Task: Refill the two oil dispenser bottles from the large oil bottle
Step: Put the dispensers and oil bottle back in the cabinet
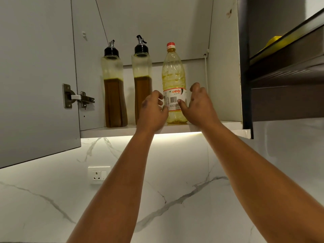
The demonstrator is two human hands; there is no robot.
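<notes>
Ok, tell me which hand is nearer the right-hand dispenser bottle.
Left. The left hand overlaps the right-hand dispenser bottle in view; the right hand is beyond the large oil bottle.

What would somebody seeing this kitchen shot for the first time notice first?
Two bare arms reach up into an open wall cupboard, the left hand and right hand closing on either side of a clear plastic oil bottle with a red cap, standing upright at the right of the shelf. Left of it stand two tall dispenser bottles with black pour spouts, each over half full of dark brown oil.
</notes>
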